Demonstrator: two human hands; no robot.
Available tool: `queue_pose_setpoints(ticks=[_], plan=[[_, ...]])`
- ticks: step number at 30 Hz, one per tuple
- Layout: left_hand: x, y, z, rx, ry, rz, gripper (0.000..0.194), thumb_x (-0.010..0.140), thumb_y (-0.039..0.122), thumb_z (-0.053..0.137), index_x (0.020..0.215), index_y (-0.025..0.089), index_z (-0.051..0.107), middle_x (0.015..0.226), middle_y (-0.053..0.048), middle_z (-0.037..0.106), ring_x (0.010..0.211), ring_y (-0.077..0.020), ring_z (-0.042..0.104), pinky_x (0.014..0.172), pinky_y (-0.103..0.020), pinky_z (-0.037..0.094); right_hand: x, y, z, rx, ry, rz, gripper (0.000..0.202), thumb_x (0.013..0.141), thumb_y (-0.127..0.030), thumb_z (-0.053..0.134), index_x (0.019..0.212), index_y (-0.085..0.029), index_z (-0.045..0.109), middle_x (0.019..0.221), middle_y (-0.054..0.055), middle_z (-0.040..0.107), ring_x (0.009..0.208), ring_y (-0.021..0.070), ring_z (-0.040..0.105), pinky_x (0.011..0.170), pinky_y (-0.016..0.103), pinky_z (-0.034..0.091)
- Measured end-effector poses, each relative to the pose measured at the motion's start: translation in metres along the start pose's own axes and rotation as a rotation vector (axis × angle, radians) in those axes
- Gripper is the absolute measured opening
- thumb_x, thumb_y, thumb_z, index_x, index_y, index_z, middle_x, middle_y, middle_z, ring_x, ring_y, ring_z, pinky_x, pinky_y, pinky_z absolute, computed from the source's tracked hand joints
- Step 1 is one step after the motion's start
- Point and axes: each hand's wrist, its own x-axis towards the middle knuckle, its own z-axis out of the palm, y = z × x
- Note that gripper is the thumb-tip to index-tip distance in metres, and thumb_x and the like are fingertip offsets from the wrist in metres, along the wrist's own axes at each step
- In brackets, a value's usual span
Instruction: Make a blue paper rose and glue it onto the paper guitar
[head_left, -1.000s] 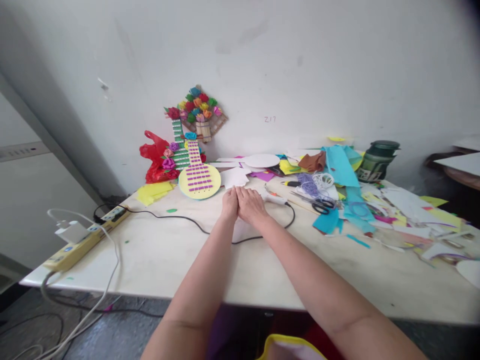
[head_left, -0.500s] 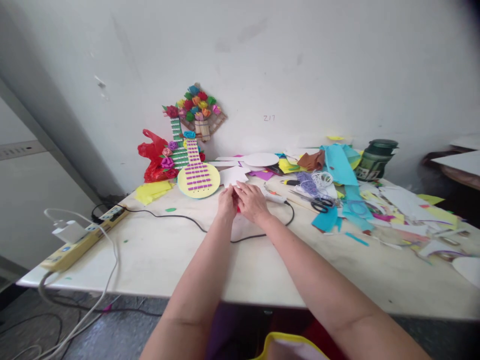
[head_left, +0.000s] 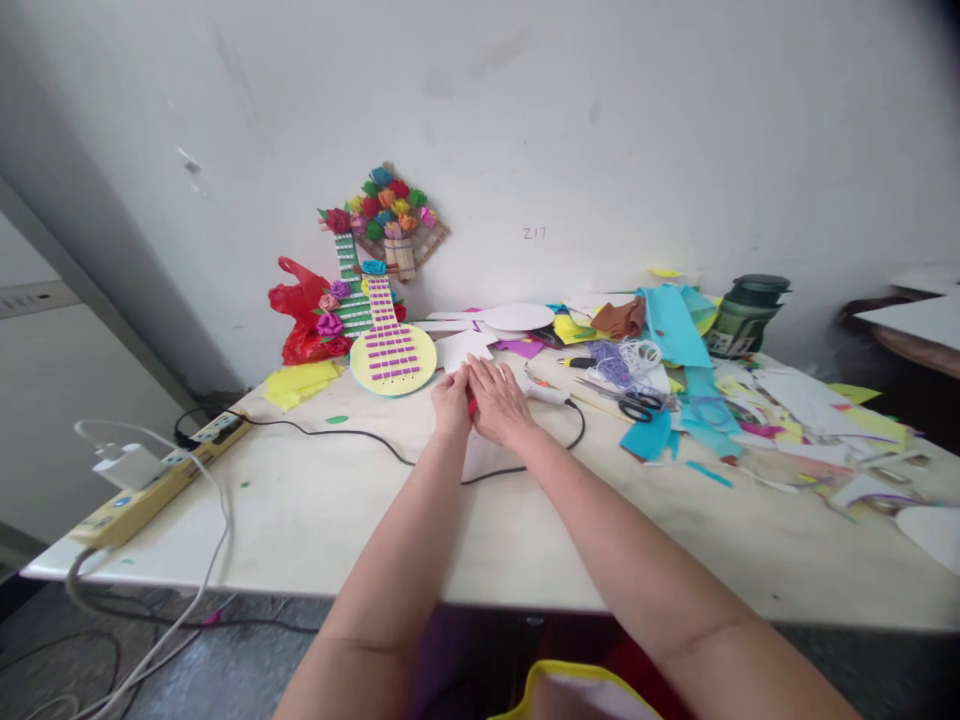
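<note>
Both hands meet over the middle of the table. My left hand (head_left: pixel 451 402) is curled closed around a small red piece (head_left: pixel 472 406), most of which the fingers hide. Against it lies my right hand (head_left: pixel 496 400), its fingers stretched forward and pressed over the red piece. Just beyond the fingertips is a white paper piece (head_left: pixel 461 350). To the left stands a yellow round-bodied paper instrument (head_left: pixel 393 360) with purple strips. A white tool (head_left: pixel 547 395) with a black cord lies right of my right hand.
A power strip (head_left: pixel 161 480) with a white charger is at the left edge. Scissors (head_left: pixel 637 405), blue paper (head_left: pixel 679 325), yarn and many scraps cover the right side. A green jar (head_left: pixel 748 315) and red bag (head_left: pixel 300 315) stand at the back.
The right hand's fingers have straightened and flattened over the red piece. The whole view has shifted slightly, so the table's objects appear a little further left.
</note>
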Motion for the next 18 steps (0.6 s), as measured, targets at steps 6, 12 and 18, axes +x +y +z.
queue_pose_setpoints(ticks=[6,12,18], plan=[[0.006,0.01,-0.004,-0.172,0.122,-0.005,0.012,0.066,0.016,0.067,0.065,0.011,0.057,0.055,0.001,0.059,0.053,-0.0073,0.058,0.058,-0.019,0.046,0.001,0.0,0.0,0.143,0.067,-0.082,0.05,0.076,-0.014,0.043,0.125,-0.009,0.049,0.137,0.011,0.042,0.124,0.0239,0.036,0.105,0.041,0.021],[0.004,0.017,-0.004,-0.151,0.115,-0.083,0.004,0.069,0.007,0.064,0.071,0.008,0.06,0.061,-0.004,0.064,0.057,-0.0091,0.062,0.06,-0.018,0.05,0.004,0.019,0.01,0.388,0.305,0.156,0.029,0.081,-0.02,0.043,0.101,-0.016,0.065,0.114,0.009,0.062,0.105,0.021,0.054,0.093,0.037,0.038],[0.003,0.016,-0.003,-0.092,0.008,-0.138,0.008,0.077,0.006,0.055,0.07,0.008,0.059,0.064,-0.006,0.064,0.059,-0.0101,0.063,0.066,-0.022,0.051,0.006,0.031,0.02,0.506,0.401,0.213,0.028,0.083,-0.024,0.043,0.096,-0.016,0.066,0.105,0.01,0.066,0.099,0.021,0.058,0.09,0.036,0.043]])
